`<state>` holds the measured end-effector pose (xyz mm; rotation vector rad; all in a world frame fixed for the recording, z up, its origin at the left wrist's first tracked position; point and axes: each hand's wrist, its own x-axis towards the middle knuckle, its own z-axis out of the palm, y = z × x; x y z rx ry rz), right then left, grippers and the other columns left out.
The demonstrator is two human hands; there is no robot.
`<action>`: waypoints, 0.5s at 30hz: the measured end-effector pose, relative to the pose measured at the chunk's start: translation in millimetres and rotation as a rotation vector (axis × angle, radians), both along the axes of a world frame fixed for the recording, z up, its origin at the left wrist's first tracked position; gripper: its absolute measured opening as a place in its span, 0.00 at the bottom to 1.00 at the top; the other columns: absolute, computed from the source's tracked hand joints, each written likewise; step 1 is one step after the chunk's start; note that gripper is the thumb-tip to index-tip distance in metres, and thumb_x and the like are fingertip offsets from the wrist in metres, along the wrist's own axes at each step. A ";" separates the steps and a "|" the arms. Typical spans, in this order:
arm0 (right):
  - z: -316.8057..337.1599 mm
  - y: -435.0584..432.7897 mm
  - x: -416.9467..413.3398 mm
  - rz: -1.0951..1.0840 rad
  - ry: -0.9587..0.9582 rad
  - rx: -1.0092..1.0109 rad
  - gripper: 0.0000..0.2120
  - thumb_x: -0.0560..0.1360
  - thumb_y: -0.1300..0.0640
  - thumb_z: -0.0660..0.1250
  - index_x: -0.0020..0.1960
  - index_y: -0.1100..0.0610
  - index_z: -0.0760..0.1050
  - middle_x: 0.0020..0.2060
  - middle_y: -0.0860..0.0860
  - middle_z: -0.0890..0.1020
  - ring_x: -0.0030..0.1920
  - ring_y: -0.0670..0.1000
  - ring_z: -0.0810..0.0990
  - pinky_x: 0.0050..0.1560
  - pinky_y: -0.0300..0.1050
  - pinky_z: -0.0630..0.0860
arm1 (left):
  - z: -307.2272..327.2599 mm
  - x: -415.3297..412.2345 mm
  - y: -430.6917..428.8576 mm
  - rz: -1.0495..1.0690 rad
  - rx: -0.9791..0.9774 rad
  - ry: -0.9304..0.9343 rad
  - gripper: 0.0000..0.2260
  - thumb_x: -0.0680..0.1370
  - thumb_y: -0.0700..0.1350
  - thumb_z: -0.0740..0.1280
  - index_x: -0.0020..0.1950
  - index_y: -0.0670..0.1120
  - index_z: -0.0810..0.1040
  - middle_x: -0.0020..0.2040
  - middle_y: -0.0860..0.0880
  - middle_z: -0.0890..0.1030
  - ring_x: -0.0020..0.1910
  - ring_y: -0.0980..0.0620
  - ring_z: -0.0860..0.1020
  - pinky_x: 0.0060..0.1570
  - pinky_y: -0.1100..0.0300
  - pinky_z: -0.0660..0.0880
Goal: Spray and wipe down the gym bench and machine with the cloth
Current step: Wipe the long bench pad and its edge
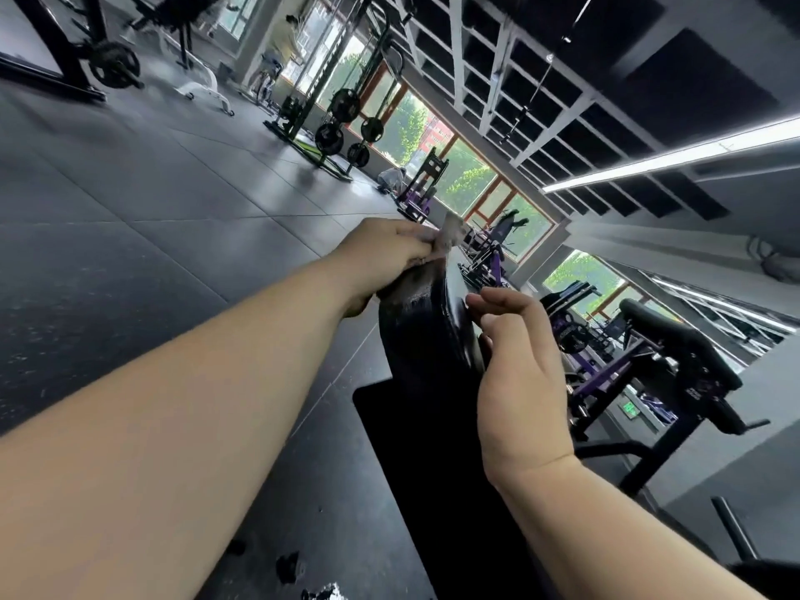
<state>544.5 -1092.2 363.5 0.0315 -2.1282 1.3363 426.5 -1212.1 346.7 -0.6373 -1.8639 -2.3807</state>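
Both forearms reached forward. Left hand [385, 257] gripped the cloth [450, 236], bunched at its fingertips, on the top edge of the bench pad [415, 339]. Right hand [524, 374]: fingers loosely bent, tips touching the pad's edge, holding nothing. Cloth judged light and limp; best held balled in the palm. Pad looked firm, glossy-wet, probably slippery.

2 hands: left hand [385, 253], right hand [519, 365]. 1 cloth [450, 236]. 1 bench [422, 339] in front. 4 wt plates [345, 103] on 1 far rack [381, 58], plus 1 plate [114, 64] on a bar, upper left. 2 light strips [671, 160] overhead. 1 person [391, 177] crouched far off. 1 green exit sign [630, 410].
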 end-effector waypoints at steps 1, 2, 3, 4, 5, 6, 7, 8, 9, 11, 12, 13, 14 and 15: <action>0.1 0.5 -0.7 -0.002 0.012 0.012 0.13 0.66 0.51 0.60 0.47 0.49 0.78 0.45 0.43 0.84 0.49 0.40 0.80 0.57 0.42 0.74 | -3.3 3.5 0.4 0.014 -0.010 0.021 0.12 0.75 0.38 0.69 0.44 0.55 0.85 0.48 0.50 0.86 0.49 0.51 0.83 0.59 0.54 0.77; 0.2 1.5 -2.1 -0.010 0.024 0.025 0.13 0.66 0.51 0.60 0.48 0.50 0.78 0.44 0.41 0.84 0.47 0.38 0.79 0.54 0.38 0.73 | -6.2 9.3 -1.2 0.045 -0.014 0.048 0.13 0.75 0.37 0.68 0.44 0.56 0.85 0.48 0.51 0.86 0.47 0.53 0.82 0.54 0.58 0.77; -0.2 -0.3 -2.0 -0.016 0.024 0.037 0.13 0.66 0.51 0.60 0.48 0.50 0.78 0.44 0.40 0.83 0.45 0.37 0.79 0.52 0.37 0.72 | -9.5 19.8 -7.2 0.071 0.018 0.066 0.14 0.76 0.37 0.67 0.45 0.56 0.85 0.47 0.53 0.86 0.46 0.56 0.82 0.50 0.60 0.77; 0.2 -0.4 -2.8 -0.021 0.023 0.050 0.14 0.66 0.51 0.59 0.48 0.51 0.78 0.43 0.40 0.83 0.44 0.36 0.78 0.50 0.36 0.72 | -14.1 32.1 -14.3 0.068 0.075 0.079 0.14 0.77 0.36 0.67 0.47 0.56 0.85 0.46 0.53 0.86 0.44 0.56 0.82 0.47 0.62 0.75; 0.6 0.1 -3.1 -0.027 0.020 0.056 0.14 0.66 0.50 0.59 0.48 0.50 0.77 0.43 0.40 0.83 0.43 0.36 0.78 0.49 0.37 0.73 | -20.3 47.1 -20.7 0.059 0.137 0.086 0.14 0.77 0.35 0.67 0.48 0.55 0.85 0.44 0.53 0.85 0.42 0.55 0.81 0.46 0.63 0.73; 1.3 0.9 -3.7 -0.032 0.014 0.062 0.13 0.66 0.50 0.59 0.48 0.50 0.77 0.41 0.40 0.83 0.42 0.37 0.77 0.49 0.39 0.73 | -26.5 64.5 -24.1 0.058 0.215 0.097 0.15 0.77 0.34 0.67 0.48 0.54 0.85 0.41 0.52 0.85 0.39 0.56 0.80 0.46 0.66 0.72; 1.5 0.0 -3.1 -0.041 0.004 0.071 0.13 0.67 0.49 0.59 0.48 0.50 0.77 0.40 0.40 0.82 0.41 0.36 0.76 0.48 0.39 0.73 | -33.2 82.7 -24.5 0.094 0.264 0.119 0.16 0.77 0.33 0.66 0.48 0.54 0.85 0.38 0.53 0.85 0.37 0.58 0.80 0.46 0.70 0.72; 2.1 -0.6 -3.3 -0.051 0.002 0.086 0.13 0.67 0.49 0.59 0.47 0.49 0.77 0.39 0.39 0.81 0.39 0.36 0.76 0.46 0.39 0.72 | -37.8 100.9 -21.1 0.173 0.275 0.158 0.17 0.77 0.32 0.67 0.48 0.54 0.85 0.40 0.54 0.86 0.39 0.61 0.80 0.45 0.72 0.73; 2.6 -0.8 -3.3 -0.061 0.003 0.097 0.13 0.67 0.49 0.59 0.47 0.49 0.77 0.39 0.39 0.80 0.39 0.35 0.75 0.46 0.39 0.71 | -41.3 115.8 -14.4 0.278 0.251 0.184 0.18 0.76 0.33 0.67 0.49 0.57 0.84 0.43 0.55 0.86 0.41 0.63 0.81 0.45 0.74 0.73; 3.3 -3.4 -1.2 -0.069 0.005 0.089 0.13 0.67 0.49 0.58 0.47 0.49 0.78 0.40 0.40 0.80 0.43 0.37 0.76 0.48 0.39 0.71 | -40.5 130.3 2.2 0.456 0.257 0.136 0.19 0.77 0.35 0.67 0.50 0.62 0.82 0.41 0.57 0.85 0.39 0.65 0.81 0.39 0.69 0.76; 2.9 -4.2 -0.6 -0.065 0.004 0.078 0.14 0.67 0.49 0.58 0.48 0.50 0.78 0.42 0.42 0.81 0.46 0.40 0.77 0.49 0.39 0.71 | -40.7 123.3 8.3 0.476 0.360 0.033 0.18 0.78 0.36 0.66 0.48 0.61 0.83 0.28 0.61 0.75 0.33 0.63 0.78 0.35 0.67 0.73; 2.6 -4.6 -0.2 -0.054 0.001 0.063 0.15 0.67 0.49 0.58 0.48 0.50 0.78 0.44 0.44 0.81 0.50 0.43 0.78 0.50 0.40 0.72 | -37.4 108.1 15.4 0.438 0.507 -0.115 0.17 0.79 0.37 0.65 0.44 0.59 0.84 0.41 0.61 0.63 0.34 0.60 0.77 0.37 0.65 0.72; 2.4 -4.9 0.3 -0.049 -0.003 0.054 0.15 0.67 0.49 0.57 0.49 0.51 0.78 0.46 0.45 0.81 0.52 0.45 0.78 0.50 0.40 0.71 | -33.6 90.6 18.6 0.364 0.621 -0.256 0.15 0.78 0.39 0.64 0.39 0.56 0.83 0.36 0.61 0.73 0.40 0.56 0.78 0.43 0.62 0.71; 2.6 -5.3 1.8 -0.052 -0.008 0.054 0.16 0.67 0.49 0.57 0.49 0.51 0.78 0.46 0.46 0.81 0.53 0.46 0.78 0.50 0.39 0.71 | -27.0 76.8 19.3 0.293 0.680 -0.379 0.13 0.77 0.41 0.63 0.38 0.54 0.82 0.40 0.56 0.78 0.47 0.52 0.78 0.48 0.60 0.71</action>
